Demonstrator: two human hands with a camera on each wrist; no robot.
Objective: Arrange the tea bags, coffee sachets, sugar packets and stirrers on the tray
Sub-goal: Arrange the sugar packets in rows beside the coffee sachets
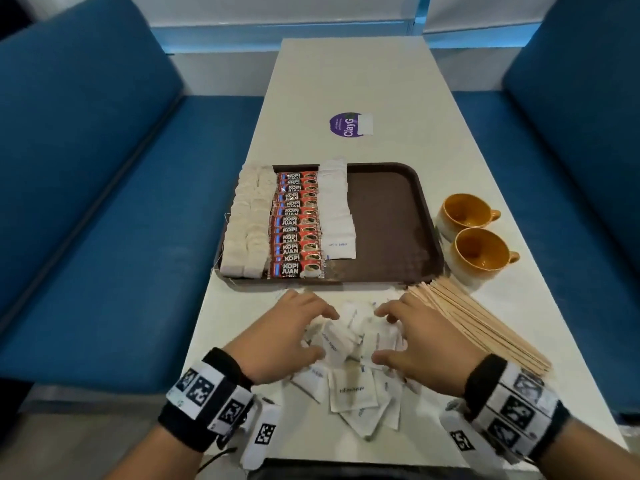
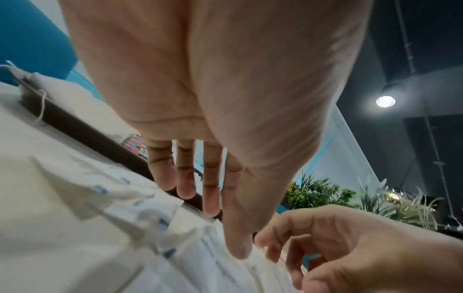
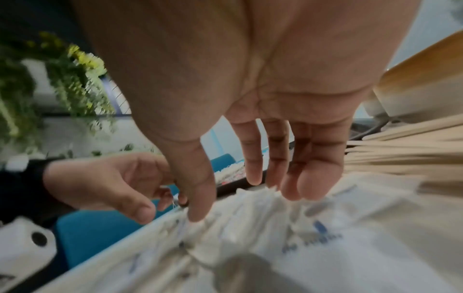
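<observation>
A brown tray (image 1: 388, 216) holds rows of tea bags (image 1: 246, 223) at its left, red coffee sachets (image 1: 296, 223) beside them, then a column of white sugar packets (image 1: 336, 209); its right half is bare. A loose pile of sugar packets (image 1: 349, 389) (image 3: 325, 237) lies on the table near me. My left hand (image 1: 323, 332) (image 2: 225, 228) and right hand (image 1: 379, 336) (image 3: 246, 202) flank the pile's far part, fingers extended, thumbs and fingertips touching the packets. Wooden stirrers (image 1: 478, 327) (image 3: 400, 154) lie fanned on the table right of my right hand.
Two orange-lined cups (image 1: 464, 213) (image 1: 481, 252) stand right of the tray. A purple sticker (image 1: 346, 124) sits on the white table beyond it. Blue benches (image 1: 86, 202) (image 1: 571, 168) run along both sides.
</observation>
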